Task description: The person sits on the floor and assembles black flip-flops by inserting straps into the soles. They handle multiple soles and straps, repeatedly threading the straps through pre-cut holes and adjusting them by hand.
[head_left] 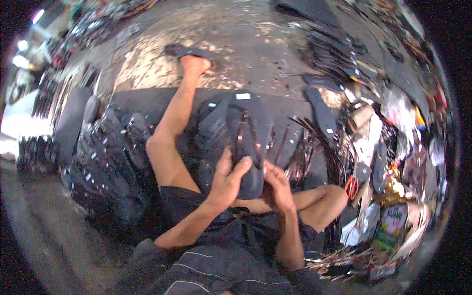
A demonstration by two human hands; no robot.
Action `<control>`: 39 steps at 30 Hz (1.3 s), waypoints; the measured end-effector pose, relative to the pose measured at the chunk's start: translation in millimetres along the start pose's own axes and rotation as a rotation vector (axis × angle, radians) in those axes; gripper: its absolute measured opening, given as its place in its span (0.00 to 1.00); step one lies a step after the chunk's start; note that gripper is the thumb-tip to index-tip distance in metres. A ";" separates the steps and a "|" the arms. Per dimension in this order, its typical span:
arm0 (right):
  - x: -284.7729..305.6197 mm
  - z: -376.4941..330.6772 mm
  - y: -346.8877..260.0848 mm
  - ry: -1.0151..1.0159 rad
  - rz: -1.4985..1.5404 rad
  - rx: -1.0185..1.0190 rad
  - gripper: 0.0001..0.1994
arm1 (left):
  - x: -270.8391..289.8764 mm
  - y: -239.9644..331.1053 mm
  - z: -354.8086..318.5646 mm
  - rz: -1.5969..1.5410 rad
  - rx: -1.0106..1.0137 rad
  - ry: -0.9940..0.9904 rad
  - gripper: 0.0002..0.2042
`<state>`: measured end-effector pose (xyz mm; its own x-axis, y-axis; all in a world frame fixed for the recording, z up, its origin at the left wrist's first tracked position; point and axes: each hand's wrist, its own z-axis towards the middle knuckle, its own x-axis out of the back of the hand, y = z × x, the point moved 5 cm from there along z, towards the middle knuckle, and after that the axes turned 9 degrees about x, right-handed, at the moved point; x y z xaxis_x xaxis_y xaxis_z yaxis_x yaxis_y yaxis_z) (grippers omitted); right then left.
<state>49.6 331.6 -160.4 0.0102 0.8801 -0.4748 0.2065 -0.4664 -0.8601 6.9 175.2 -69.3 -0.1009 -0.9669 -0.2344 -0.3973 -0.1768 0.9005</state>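
Observation:
A dark flip-flop [251, 183] lies over my lap, its rounded near end toward me and shiny brownish straps [240, 139] on its far part. My left hand [227, 181] is closed around its left side, thumb pressed on top and the other fingers mostly hidden. At the opposite edge my right hand [278, 185] has its fingers bent together against the flip-flop. Whether those fingertips also pinch a strap end, I cannot tell. Beyond the hands is a large dark sole-like piece with a white label [243, 96].
Dark footwear pieces are heaped at the left [110, 157]. Right of my hands lie loose shiny strap strips [301, 164], a dark sole [320, 110] and orange-handled scissors [351, 187] beside my knee. Plastic wrappers and a green printed packet [392, 223] clutter the far right.

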 end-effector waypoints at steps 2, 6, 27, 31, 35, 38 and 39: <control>-11.9 -17.4 26.3 0.123 -0.028 -0.022 0.24 | 19.9 -10.7 -5.1 -0.003 0.018 -0.001 0.24; -30.4 -12.3 42.6 0.059 0.063 -0.090 0.18 | 46.5 8.3 -34.0 0.404 -0.205 0.227 0.26; 134.0 101.1 -40.9 0.608 -1.415 0.016 0.14 | 419.0 125.9 -243.9 1.582 -0.254 2.105 0.31; 136.7 122.9 -14.1 0.651 -1.450 0.167 0.13 | 285.1 177.4 -122.1 1.071 -0.785 1.273 0.16; 163.8 101.7 -36.5 0.669 -1.017 0.164 0.15 | 93.5 69.5 68.8 0.752 -0.164 0.285 0.08; 164.5 61.8 -66.8 0.679 -0.313 0.282 0.14 | -17.1 -50.8 152.9 0.926 -0.142 -0.198 0.08; 148.6 48.8 -84.7 0.689 -0.140 0.296 0.14 | -26.2 -86.2 179.3 1.100 -0.218 -0.089 0.10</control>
<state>-14.1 497.5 -167.2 0.6317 0.7442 -0.2171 -0.0193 -0.2649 -0.9641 -119.7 248.8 -206.5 -0.3669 -0.6020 0.7092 0.1147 0.7273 0.6767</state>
